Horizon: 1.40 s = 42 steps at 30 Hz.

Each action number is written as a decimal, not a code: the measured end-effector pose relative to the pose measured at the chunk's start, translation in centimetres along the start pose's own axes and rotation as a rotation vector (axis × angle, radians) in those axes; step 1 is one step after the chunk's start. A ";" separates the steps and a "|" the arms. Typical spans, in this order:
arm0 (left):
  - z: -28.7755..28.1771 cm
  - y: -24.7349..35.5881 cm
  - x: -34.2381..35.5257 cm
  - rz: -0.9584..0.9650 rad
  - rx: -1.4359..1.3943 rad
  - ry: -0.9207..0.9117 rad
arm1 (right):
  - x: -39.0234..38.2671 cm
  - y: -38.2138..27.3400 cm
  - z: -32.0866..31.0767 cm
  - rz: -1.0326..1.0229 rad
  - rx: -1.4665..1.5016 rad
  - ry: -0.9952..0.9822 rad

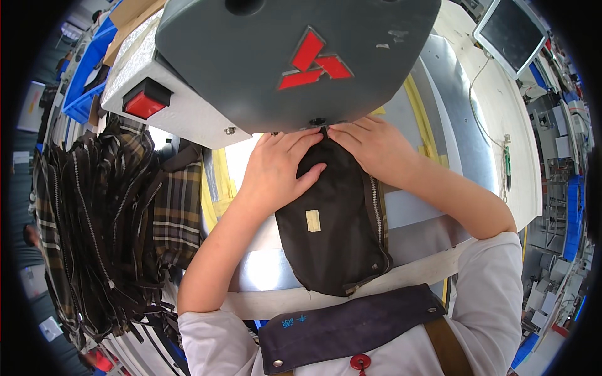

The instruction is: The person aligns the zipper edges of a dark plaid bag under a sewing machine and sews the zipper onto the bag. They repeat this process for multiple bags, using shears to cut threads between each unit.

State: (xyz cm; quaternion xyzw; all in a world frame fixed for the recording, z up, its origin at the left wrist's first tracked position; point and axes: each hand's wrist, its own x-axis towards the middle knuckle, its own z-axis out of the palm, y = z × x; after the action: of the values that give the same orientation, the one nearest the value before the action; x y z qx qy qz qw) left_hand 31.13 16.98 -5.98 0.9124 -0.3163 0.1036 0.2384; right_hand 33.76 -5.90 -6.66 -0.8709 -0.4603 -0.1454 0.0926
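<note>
A dark fabric pouch [338,244] lies on the metal work surface in front of me, its narrow end under the head of a sewing machine [251,69]. A metal zipper [375,210] runs along its right side, and a small cream label [313,220] sits on its face. My left hand [282,164] rests on the pouch's upper left, fingers stretched toward the machine, thumb spread away. On the other side, my right hand [376,150] lies at the upper right edge with fingers extended and its thumb hidden. Both sets of fingertips are close to a short dark tab [324,132]. The machine head hides the needle area.
At left hangs a thick pile of dark and plaid zippered pieces [100,219]. A red switch [145,105] is on the machine's pale housing. Blue bins [88,81] stand behind it. Yellow tape [421,119] marks the surface; a screen [511,34] is at far right.
</note>
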 end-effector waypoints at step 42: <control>0.5 -0.9 0.7 -0.017 0.064 0.051 | 0.9 1.1 0.2 0.010 0.034 0.120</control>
State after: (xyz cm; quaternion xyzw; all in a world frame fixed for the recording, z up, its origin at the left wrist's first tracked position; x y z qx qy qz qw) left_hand 32.24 17.01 -6.52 0.9193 -0.2987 0.1348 0.2181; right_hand 35.21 -5.75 -6.56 -0.8612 -0.4519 -0.1890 0.1358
